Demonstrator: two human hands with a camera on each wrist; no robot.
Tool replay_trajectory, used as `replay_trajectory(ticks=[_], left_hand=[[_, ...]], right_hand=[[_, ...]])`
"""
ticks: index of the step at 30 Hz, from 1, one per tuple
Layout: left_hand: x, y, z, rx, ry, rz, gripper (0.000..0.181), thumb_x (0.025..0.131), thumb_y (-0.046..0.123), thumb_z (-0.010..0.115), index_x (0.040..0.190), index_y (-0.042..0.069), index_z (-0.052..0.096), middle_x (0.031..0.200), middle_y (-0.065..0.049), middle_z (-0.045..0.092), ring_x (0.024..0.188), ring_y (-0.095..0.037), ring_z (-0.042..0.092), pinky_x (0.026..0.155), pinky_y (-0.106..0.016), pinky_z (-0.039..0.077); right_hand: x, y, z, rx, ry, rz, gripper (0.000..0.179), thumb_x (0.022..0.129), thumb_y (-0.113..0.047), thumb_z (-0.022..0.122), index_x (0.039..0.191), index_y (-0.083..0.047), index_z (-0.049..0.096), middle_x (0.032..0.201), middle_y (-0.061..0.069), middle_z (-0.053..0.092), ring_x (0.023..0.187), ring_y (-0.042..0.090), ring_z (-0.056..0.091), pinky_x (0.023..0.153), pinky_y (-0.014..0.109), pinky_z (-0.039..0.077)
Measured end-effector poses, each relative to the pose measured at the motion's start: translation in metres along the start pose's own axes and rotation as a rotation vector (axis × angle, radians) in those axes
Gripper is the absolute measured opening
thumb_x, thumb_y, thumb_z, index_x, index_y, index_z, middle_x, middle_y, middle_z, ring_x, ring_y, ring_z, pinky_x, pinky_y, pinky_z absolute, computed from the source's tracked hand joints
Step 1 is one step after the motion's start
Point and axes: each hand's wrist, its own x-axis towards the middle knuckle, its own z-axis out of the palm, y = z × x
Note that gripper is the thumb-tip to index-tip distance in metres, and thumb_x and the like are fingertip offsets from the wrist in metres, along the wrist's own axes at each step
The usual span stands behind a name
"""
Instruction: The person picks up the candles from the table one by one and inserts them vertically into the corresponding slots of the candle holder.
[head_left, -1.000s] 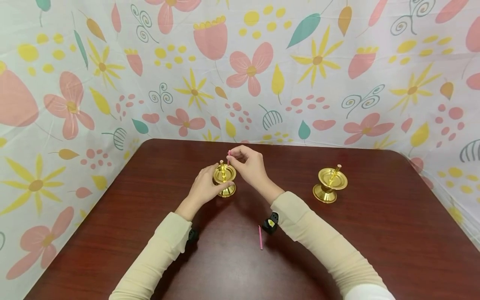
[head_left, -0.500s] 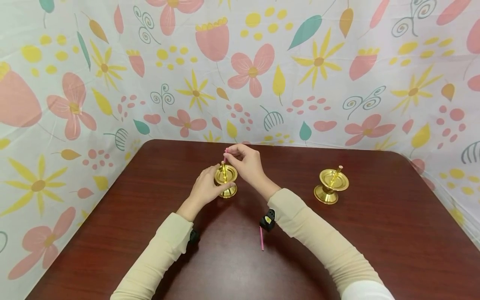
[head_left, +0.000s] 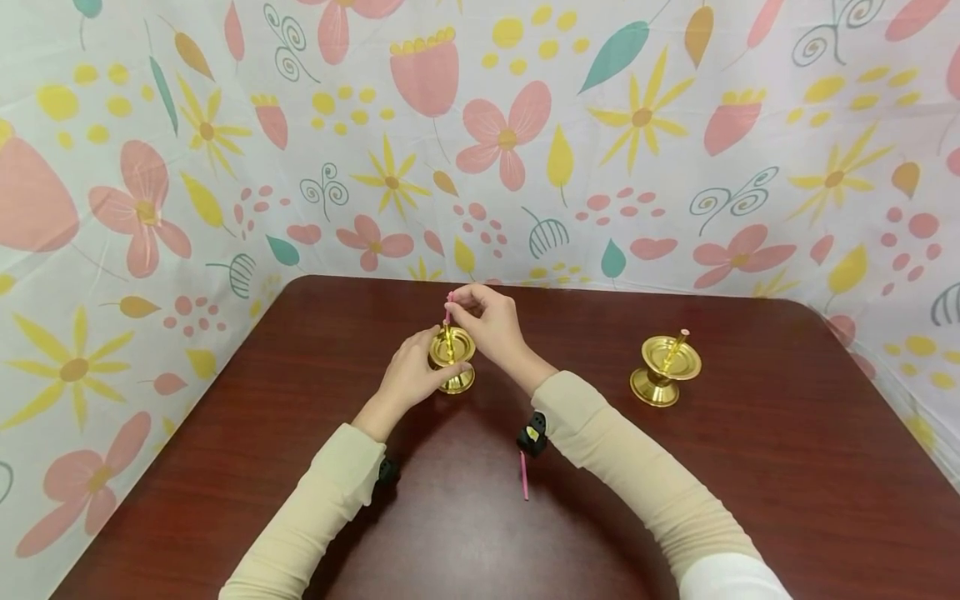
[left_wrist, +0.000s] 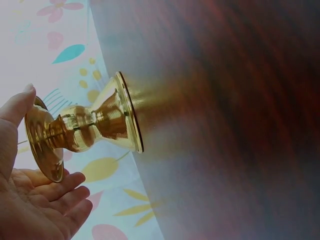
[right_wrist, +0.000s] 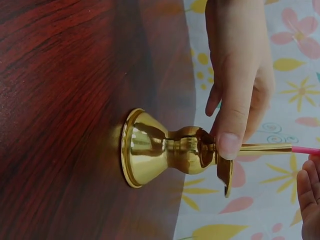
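A shiny brass candle holder (head_left: 456, 382) with a round dish and a thin upright tube (right_wrist: 265, 148) stands on the table. My left hand (head_left: 408, 375) holds its dish by the rim, thumb on the near side and fingers on the far side. Above it, my right hand (head_left: 487, 325) pinches a thin pink candle (head_left: 448, 308). In the right wrist view the candle's lower end meets the top of the tube, in line with it; how deep it sits is hidden. Only part of the right hand's fingers (right_wrist: 310, 185) show there.
A second brass holder (head_left: 657, 387) with a tilted tube stands to the right on the dark wooden table (head_left: 600, 517). Another thin pink candle (head_left: 524, 479) lies near the table's middle, by the right wrist's black camera (head_left: 532, 435). A floral cloth (head_left: 495, 125) hangs behind.
My right hand has shifted slightly left, bringing the pink candle from beside the tube to its top. My left hand keeps its hold on the dish.
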Motion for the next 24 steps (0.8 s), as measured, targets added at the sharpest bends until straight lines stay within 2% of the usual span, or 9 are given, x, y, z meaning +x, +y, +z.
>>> replay_trajectory(ticks=[9, 19, 24], left_hand=[[0.0016, 0.0015, 0.0013, -0.004, -0.002, 0.01, 0.084, 0.079, 0.047, 0.073, 0.139, -0.004, 0.043, 0.138, -0.02, 0.05, 0.127, -0.038, 0.046, 0.103, -0.052, 0.038], [0.0007, 0.0005, 0.0003, -0.006, -0.005, 0.004, 0.083, 0.079, 0.047, 0.073, 0.14, -0.001, 0.043, 0.139, -0.019, 0.049, 0.128, -0.038, 0.045, 0.103, -0.053, 0.038], [-0.0005, 0.0006, -0.0004, 0.004, -0.009, -0.008, 0.085, 0.079, 0.048, 0.073, 0.14, -0.003, 0.042, 0.14, -0.02, 0.048, 0.129, -0.039, 0.044, 0.104, -0.052, 0.037]], right_hand=[[0.0015, 0.0001, -0.0025, -0.005, -0.031, 0.002, 0.008, 0.088, -0.004, 0.065, 0.093, 0.002, 0.066, 0.084, 0.014, 0.071, 0.071, 0.023, 0.068, 0.067, 0.029, 0.055], [0.0076, -0.0024, -0.0042, -0.098, -0.119, -0.024, 0.004, 0.089, -0.003, 0.064, 0.09, 0.0, 0.066, 0.077, 0.01, 0.07, 0.066, 0.018, 0.066, 0.062, 0.026, 0.053], [0.0095, -0.0034, -0.0022, -0.162, -0.146, -0.085, 0.006, 0.088, -0.004, 0.064, 0.091, 0.001, 0.067, 0.081, 0.01, 0.071, 0.071, 0.018, 0.067, 0.066, 0.026, 0.054]])
